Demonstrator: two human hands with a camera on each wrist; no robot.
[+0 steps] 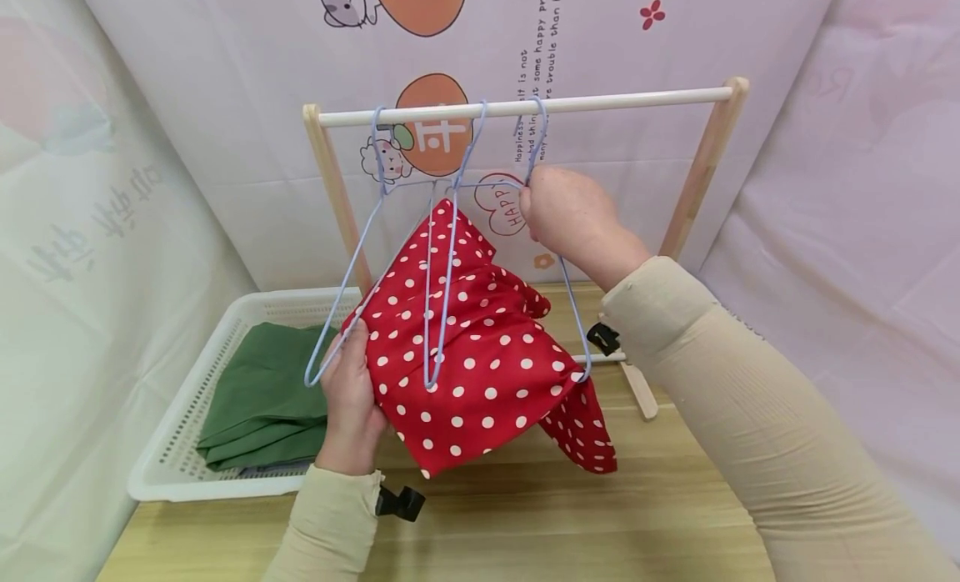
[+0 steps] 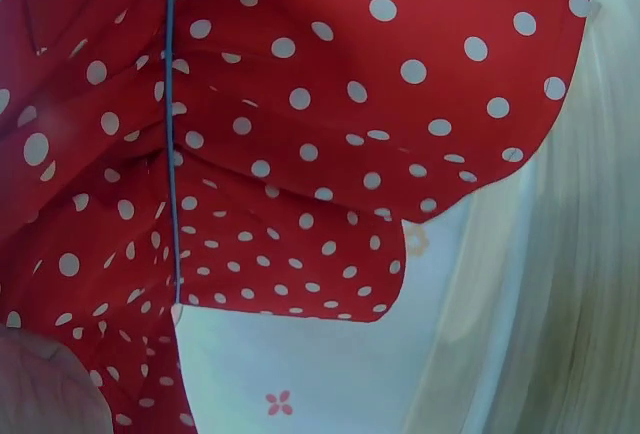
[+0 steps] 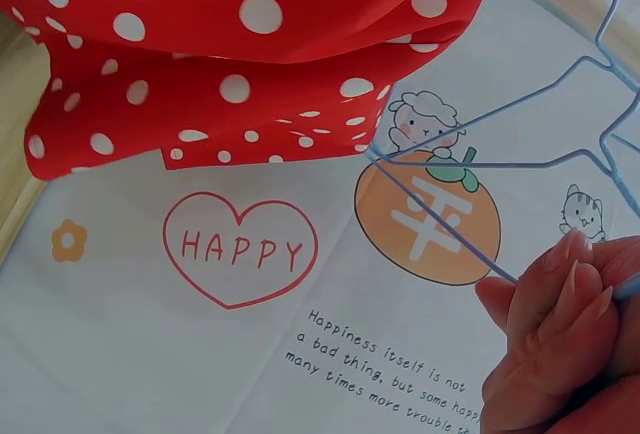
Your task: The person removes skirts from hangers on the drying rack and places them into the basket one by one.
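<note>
A red cloth with white polka dots (image 1: 465, 373) drapes in folds about a blue wire hanger (image 1: 573, 307), whose lower right corner pokes out at the cloth's edge. My right hand (image 1: 573, 219) grips this hanger at its neck, just below the hook on the rod. In the right wrist view the curled fingers (image 3: 560, 304) wrap the blue wire. At the cloth's left side my left hand (image 1: 352, 398) holds the fabric, part of the fingers hidden behind it. Two more blue hangers, a left one (image 1: 341, 294) and a middle one (image 1: 447, 298), hang in front of the cloth.
The hangers' hooks sit over a white rod (image 1: 622, 102) on a wooden stand (image 1: 705, 165). On the left, a white plastic basket (image 1: 183, 373) holds folded green cloth (image 1: 262, 398). Wood-grain tabletop (image 1: 540, 515) lies below, with printed white sheeting (image 1: 247, 57) behind.
</note>
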